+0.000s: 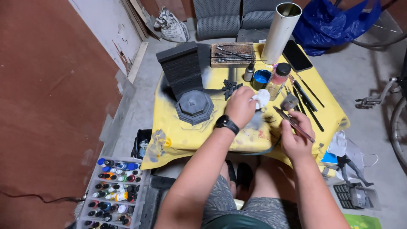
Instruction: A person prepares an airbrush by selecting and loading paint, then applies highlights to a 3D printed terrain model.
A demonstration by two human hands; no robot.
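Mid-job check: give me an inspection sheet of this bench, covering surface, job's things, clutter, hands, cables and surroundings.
Surface: small table under a paint-stained yellow cloth.
Job's things: white wad in left hand; airbrush in right hand.
Clutter: dark brick-textured model, octagonal base, tube, phone, blue jar, bottle, brushes, tool block.
Hands: left hand closed on the wad, a watch on its wrist; right hand closed on the airbrush.
Cables: one dark cable on the floor at left.
Surroundings: paint bottle tray, blue bag, chairs, bicycle.
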